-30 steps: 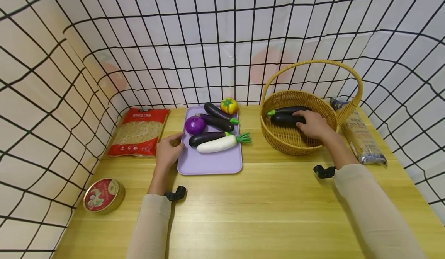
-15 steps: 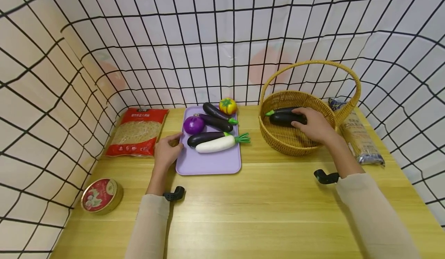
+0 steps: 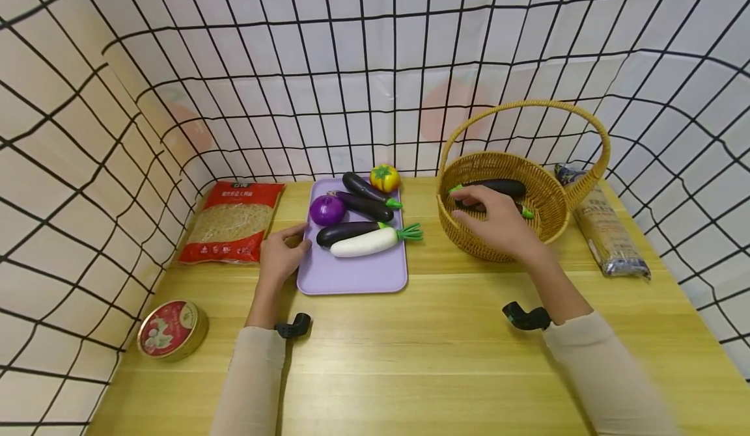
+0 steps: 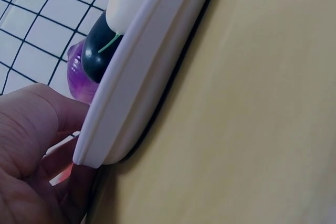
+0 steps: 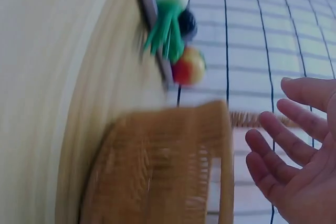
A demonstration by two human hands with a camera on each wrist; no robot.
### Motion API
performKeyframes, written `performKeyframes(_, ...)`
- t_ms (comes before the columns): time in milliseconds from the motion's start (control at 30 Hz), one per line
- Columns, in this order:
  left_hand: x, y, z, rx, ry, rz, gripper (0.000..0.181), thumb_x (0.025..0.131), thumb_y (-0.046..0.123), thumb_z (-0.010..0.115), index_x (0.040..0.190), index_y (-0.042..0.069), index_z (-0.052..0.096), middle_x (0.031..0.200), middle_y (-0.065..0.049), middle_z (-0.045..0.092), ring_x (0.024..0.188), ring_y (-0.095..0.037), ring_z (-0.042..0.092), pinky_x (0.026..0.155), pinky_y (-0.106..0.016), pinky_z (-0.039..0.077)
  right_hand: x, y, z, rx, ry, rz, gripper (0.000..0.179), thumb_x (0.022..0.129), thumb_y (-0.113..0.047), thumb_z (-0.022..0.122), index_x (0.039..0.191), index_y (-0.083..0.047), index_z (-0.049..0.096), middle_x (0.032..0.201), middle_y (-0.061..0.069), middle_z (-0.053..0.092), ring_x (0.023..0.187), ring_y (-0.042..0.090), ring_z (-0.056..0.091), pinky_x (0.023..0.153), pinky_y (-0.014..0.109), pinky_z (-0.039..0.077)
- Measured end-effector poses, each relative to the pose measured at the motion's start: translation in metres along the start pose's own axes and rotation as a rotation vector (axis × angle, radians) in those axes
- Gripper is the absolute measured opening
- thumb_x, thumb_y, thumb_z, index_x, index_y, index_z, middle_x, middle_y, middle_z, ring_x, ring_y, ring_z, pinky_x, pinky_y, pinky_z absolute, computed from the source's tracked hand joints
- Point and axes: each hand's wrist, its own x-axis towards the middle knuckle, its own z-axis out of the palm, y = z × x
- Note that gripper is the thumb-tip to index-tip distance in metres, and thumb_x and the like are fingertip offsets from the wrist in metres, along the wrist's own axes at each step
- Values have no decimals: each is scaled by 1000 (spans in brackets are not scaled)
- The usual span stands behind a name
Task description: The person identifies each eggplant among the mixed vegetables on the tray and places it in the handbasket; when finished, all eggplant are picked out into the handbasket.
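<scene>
My left hand (image 3: 282, 254) pinches the left rim of a lilac tray (image 3: 351, 280), thumb above and fingers lower in the left wrist view. On the tray lie a white radish (image 3: 364, 243) with green leaves, a purple onion (image 3: 328, 210) and several eggplants (image 3: 348, 233). My right hand (image 3: 498, 221) is over the wicker basket (image 3: 474, 244), its fingers loosely bent and apart, holding nothing in the right wrist view. Inside the basket are two eggplants: the rear eggplant (image 3: 500, 187) shows plainly, the front one is mostly hidden by the hand except its green stem (image 3: 527, 213).
A yellow-red tomato-like vegetable (image 3: 385, 178) sits at the tray's back right corner. A red pasta bag (image 3: 234, 221) and a round tin (image 3: 172, 330) are at left. Another long package (image 3: 612, 231) lies right of the basket, whose tall handle (image 3: 530, 104) arches up.
My right hand has let go of the front eggplant in the basket and moved left and up over it, uncovering its green stem. The left hand stays on the tray rim.
</scene>
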Motion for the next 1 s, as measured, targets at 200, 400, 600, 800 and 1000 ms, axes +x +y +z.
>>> performKeyframes(200, -2, 0, -4, -4, -12, -11, 40, 91, 23, 74, 131, 24, 73, 139, -10, 68, 136, -43, 42, 116, -56, 35, 14, -24, 29, 79, -45, -14, 40, 101, -27, 66, 139, -12, 62, 138, 11, 64, 127, 32, 60, 108, 52, 48)
performKeyframes(400, -2, -1, -6, 3, -18, -2, 40, 91, 23, 75, 131, 23, 73, 139, -10, 68, 137, -43, 43, 116, -56, 36, 34, -37, 55, 195, -126, 6, 39, 101, -22, 66, 137, -8, 63, 139, 14, 64, 123, 32, 63, 103, 49, 54)
performKeyframes(600, -1, 3, -5, 32, -27, 34, 42, 92, 22, 71, 134, 21, 71, 142, -12, 65, 140, -44, 46, 116, -58, 37, 50, -41, 76, 256, -195, 7, 43, 101, -27, 67, 138, -6, 62, 139, 16, 64, 123, 30, 63, 104, 47, 54)
performKeyframes(800, -1, 5, -6, 48, -28, 46, 43, 92, 22, 69, 135, 20, 70, 143, -12, 64, 139, -43, 48, 117, -59, 34, 64, -44, 95, 263, -196, -15, 40, 100, -26, 67, 134, -4, 64, 133, 16, 67, 119, 28, 65, 102, 47, 55)
performKeyframes(1000, -1, 4, -4, 33, -29, 44, 43, 91, 22, 71, 134, 21, 71, 142, -12, 65, 138, -41, 49, 116, -57, 35, 72, -46, 109, 280, -211, 6, 39, 100, -23, 68, 133, -4, 64, 133, 16, 67, 120, 27, 64, 105, 43, 53)
